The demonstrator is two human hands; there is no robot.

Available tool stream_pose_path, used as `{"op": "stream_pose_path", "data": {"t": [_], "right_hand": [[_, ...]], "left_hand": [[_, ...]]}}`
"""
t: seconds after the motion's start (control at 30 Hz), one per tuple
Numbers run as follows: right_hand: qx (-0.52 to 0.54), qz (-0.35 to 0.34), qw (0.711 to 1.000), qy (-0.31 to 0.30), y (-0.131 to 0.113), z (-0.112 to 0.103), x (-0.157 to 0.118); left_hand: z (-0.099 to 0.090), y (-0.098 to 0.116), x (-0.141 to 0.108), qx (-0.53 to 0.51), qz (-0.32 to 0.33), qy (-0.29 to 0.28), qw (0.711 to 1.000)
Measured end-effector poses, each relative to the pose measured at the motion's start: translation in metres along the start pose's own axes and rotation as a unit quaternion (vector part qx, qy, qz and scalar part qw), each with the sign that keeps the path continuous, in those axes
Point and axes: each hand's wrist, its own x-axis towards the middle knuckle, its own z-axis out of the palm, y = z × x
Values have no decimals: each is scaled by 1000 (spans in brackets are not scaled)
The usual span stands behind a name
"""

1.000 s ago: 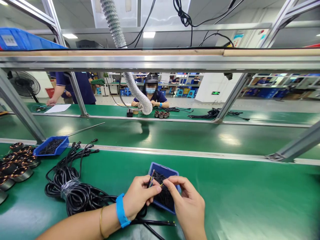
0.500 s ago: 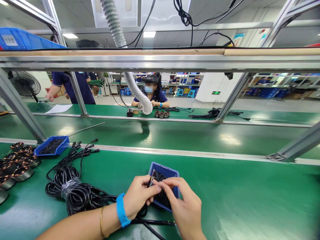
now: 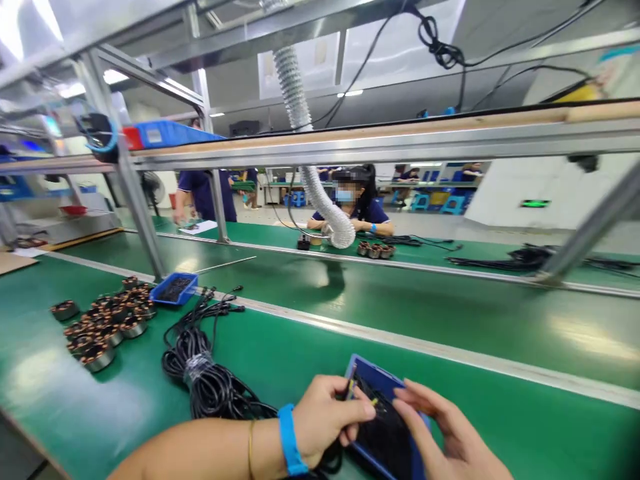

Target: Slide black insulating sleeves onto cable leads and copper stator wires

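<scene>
My left hand [image 3: 333, 417], with a blue band on its wrist, pinches the stripped end of a black cable whose thin coloured wires [image 3: 353, 387] stick up past the fingers. A small yellow tip shows beside the thumb. Over the right side of a blue bin [image 3: 373, 368] is my right hand [image 3: 445, 427], its thumb and fingers apart with nothing visible between them. Short black pieces [image 3: 383, 427] fill the bin, just beyond and below both hands. The cable runs down behind my left wrist.
A tied bundle of black cables [image 3: 207, 380] lies left of my hands. Copper-wound motor cores [image 3: 107, 320] and a second blue bin [image 3: 175, 289] stand farther left. A metal strip [image 3: 310, 323] crosses the bench. Across it sits a masked person [image 3: 353, 207] beside a silver hose [image 3: 320, 200].
The view has turned left, so the bench contents appear farther right. My right hand has moved away from the left hand's fingers and opened. The left still pinches the cable end.
</scene>
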Motion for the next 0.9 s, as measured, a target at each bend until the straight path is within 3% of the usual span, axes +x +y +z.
{"op": "stream_pose_path", "data": {"t": [0.1,0.33,0.43,0.53,0.6,0.73,0.8,0.9], "right_hand": [[15,-9,1000,-3,-12,-6,4],[35,-188,981,-37,-27,-7,4],[13,-222,974,-37,-24,-8,6],[-99,-196,976,-2,-2,-17,12],[-233,-128,964,-1,22,-29,19],[-409,-9,905,-119,49,-50,28],[-408,-23,906,-111,39,-47,28],[-367,-128,917,-84,11,-24,19]], "left_hand": [[0,3,-2,24,0,-17,1000],[0,2,-1,52,4,-41,998],[0,1,-1,57,2,-43,997],[-1,0,0,57,-3,-40,998],[-1,-1,1,60,-5,-41,997],[-1,-2,0,67,-8,-52,996],[-1,-1,-1,65,-10,-53,996],[0,1,-1,61,-9,-48,997]]}}
